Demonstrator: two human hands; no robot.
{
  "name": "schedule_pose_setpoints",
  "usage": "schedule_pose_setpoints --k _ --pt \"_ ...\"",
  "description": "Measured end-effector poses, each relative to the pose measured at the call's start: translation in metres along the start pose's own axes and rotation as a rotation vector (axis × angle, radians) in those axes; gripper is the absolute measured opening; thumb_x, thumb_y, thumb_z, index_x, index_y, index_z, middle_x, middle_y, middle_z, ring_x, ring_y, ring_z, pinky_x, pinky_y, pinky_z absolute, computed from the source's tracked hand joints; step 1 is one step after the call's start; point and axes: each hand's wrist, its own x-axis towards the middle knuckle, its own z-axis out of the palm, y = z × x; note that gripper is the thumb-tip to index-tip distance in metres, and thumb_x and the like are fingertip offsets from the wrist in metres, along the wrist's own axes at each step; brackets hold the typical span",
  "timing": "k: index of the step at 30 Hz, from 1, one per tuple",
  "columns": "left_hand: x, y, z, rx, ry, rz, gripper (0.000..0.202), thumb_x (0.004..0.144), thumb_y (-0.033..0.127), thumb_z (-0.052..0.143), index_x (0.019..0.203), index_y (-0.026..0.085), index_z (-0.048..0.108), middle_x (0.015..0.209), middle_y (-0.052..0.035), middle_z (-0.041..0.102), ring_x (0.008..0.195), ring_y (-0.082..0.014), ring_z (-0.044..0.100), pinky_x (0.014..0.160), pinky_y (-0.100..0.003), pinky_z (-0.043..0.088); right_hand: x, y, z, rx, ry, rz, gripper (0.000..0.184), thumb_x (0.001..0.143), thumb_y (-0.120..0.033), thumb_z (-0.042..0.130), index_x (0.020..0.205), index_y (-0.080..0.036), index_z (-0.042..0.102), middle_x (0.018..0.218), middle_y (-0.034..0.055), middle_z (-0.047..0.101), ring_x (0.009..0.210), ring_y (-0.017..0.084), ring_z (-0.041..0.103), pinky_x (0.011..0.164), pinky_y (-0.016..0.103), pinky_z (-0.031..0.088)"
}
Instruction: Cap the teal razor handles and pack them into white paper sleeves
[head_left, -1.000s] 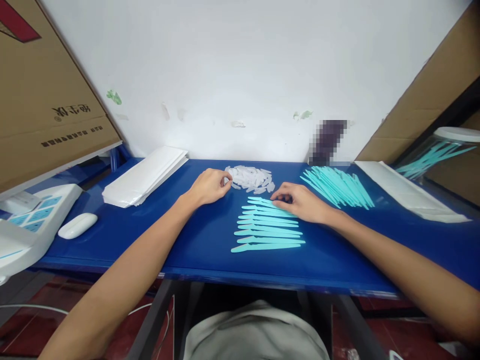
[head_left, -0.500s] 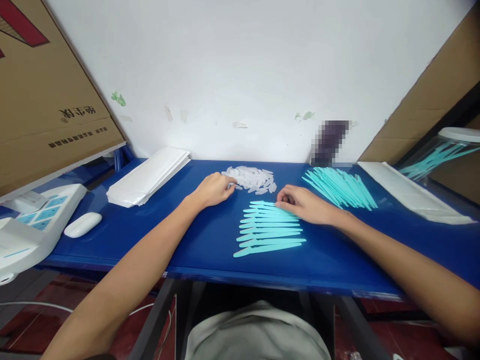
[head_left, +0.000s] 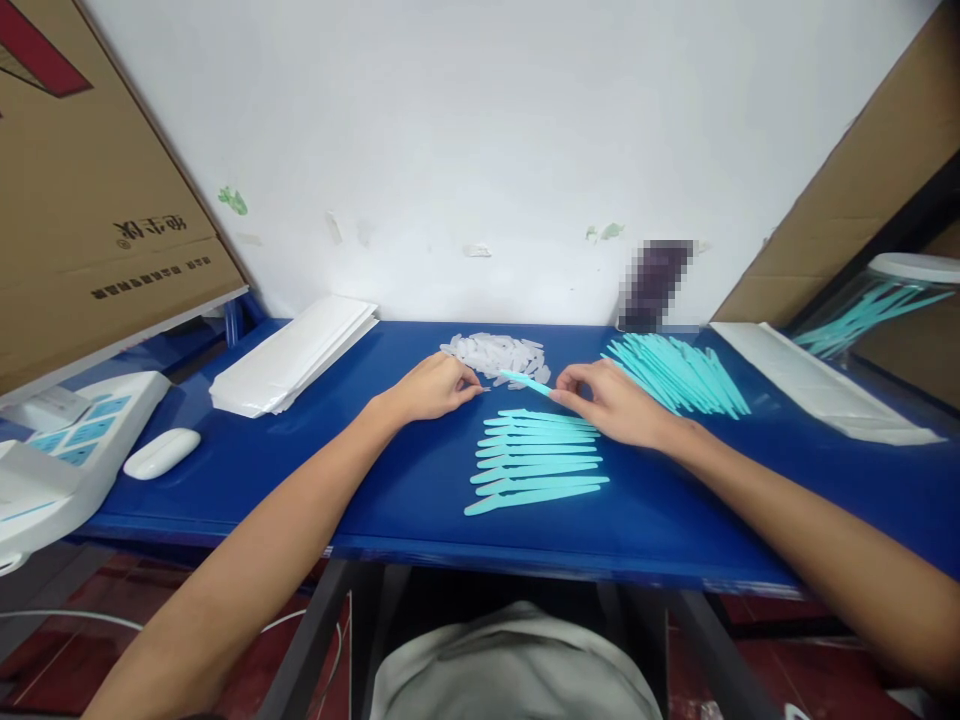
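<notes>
My right hand (head_left: 604, 400) pinches the handle end of a teal eyebrow razor (head_left: 529, 383), its tip pointing left over the pile of small translucent blade caps (head_left: 501, 352). Just left of it, my left hand (head_left: 439, 386) is closed at the fingertips on one small translucent cap (head_left: 485, 388). The razor and this cap are close together but apart. Below both hands lies a row of several teal razors (head_left: 536, 465), side by side with their handles to the right. Another heap of teal razors (head_left: 679, 372) rests right of my right hand.
White envelopes (head_left: 296, 355) lie at the left, beyond a white mouse-shaped object (head_left: 162, 453) and a white device (head_left: 97, 430). At the right are a flat white sleeve (head_left: 825, 385) and a clear jar (head_left: 874, 305) of teal sticks. Cardboard (head_left: 97, 180) stands at the left.
My right hand has lifted a razor from the top of the row towards the cap pile. My left hand has drawn back slightly from the pile with a cap in its fingertips.
</notes>
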Motion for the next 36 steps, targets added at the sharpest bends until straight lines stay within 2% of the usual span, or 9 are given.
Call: schedule_pose_setpoints --k 4,7,10,14,17,21,26,30,36 --pt "0.000 0.004 0.004 0.044 -0.018 -0.032 0.027 0.099 0.030 0.054 0.100 0.019 0.079 0.080 -0.0064 0.076 0.069 -0.0191 0.066 0.065 -0.029 0.041 -0.001 0.004 0.002 0.031 0.046 -0.011 0.028 0.097 -0.044 0.053 0.086 -0.021 0.064 0.077 0.0040 0.073 0.068 0.019 0.064 0.065 0.031 0.043" --pt "0.000 0.003 0.007 0.034 -0.010 0.009 0.026 0.098 0.031 0.055 0.104 0.019 0.077 0.088 -0.0071 0.075 0.077 -0.0198 0.067 0.069 -0.029 0.043 0.000 0.008 0.004 0.080 0.048 0.008 0.026 0.098 -0.043 0.051 0.091 -0.021 0.061 0.072 0.0023 0.070 0.063 0.018 0.065 0.065 0.030 0.046" --pt "-0.001 -0.001 0.008 0.039 0.019 0.005 0.024 0.097 0.035 0.057 0.106 0.022 0.076 0.098 -0.0072 0.071 0.087 -0.0217 0.065 0.073 -0.030 0.043 0.001 0.009 0.006 0.060 0.057 -0.003 0.024 0.099 -0.040 0.048 0.098 -0.020 0.062 0.075 0.0029 0.070 0.063 0.018 0.064 0.066 0.030 0.046" --pt "-0.002 -0.006 0.011 -0.011 0.022 -0.042 0.026 0.097 0.041 0.057 0.105 0.022 0.073 0.097 -0.0066 0.064 0.087 -0.0223 0.062 0.075 -0.032 0.044 0.002 0.009 0.007 -0.008 0.063 -0.036 0.027 0.100 -0.039 0.044 0.102 -0.020 0.063 0.080 0.0042 0.070 0.070 0.019 0.063 0.067 0.030 0.043" --pt "-0.001 -0.007 0.013 -0.051 0.031 -0.038 0.024 0.097 0.038 0.056 0.102 0.021 0.072 0.099 -0.0073 0.063 0.092 -0.0233 0.061 0.081 -0.034 0.046 0.001 0.009 0.010 0.012 0.044 -0.010 0.027 0.099 -0.039 0.044 0.102 -0.020 0.064 0.079 0.0028 0.069 0.067 0.018 0.060 0.066 0.030 0.041" --pt "0.000 -0.001 0.014 -0.051 0.139 0.014 0.023 0.101 0.032 0.051 0.102 0.019 0.069 0.103 -0.0080 0.070 0.100 -0.0244 0.062 0.090 -0.037 0.046 0.002 0.010 0.013 0.099 0.062 0.094 0.026 0.095 -0.040 0.049 0.095 -0.020 0.065 0.076 0.0022 0.068 0.065 0.017 0.057 0.065 0.030 0.039" --pt "0.001 0.009 0.013 -0.166 0.287 0.052 0.018 0.097 0.035 0.060 0.095 0.020 0.071 0.092 -0.0032 0.075 0.086 -0.0201 0.066 0.081 -0.032 0.048 0.004 0.012 0.014 0.264 0.074 0.229 0.026 0.088 -0.043 0.052 0.084 -0.020 0.064 0.060 -0.0025 0.052 0.056 0.015 0.045 0.057 0.030 0.032" --pt "0.001 0.011 0.016 -0.270 0.425 0.070 0.018 0.090 0.036 0.071 0.094 0.019 0.074 0.090 -0.0033 0.076 0.083 -0.0179 0.068 0.077 -0.029 0.050 0.005 0.010 0.011 0.279 0.088 0.235 0.026 0.086 -0.042 0.052 0.081 -0.020 0.065 0.059 -0.0028 0.049 0.056 0.015 0.044 0.058 0.030 0.032" --pt "0.002 0.011 0.018 -0.339 0.508 0.067 0.023 0.089 0.039 0.073 0.096 0.018 0.078 0.090 -0.0055 0.078 0.079 -0.0179 0.069 0.077 -0.030 0.053 0.003 0.009 0.007 0.240 0.127 0.228 0.025 0.086 -0.041 0.053 0.082 -0.020 0.066 0.059 -0.0023 0.053 0.054 0.015 0.044 0.056 0.030 0.032"
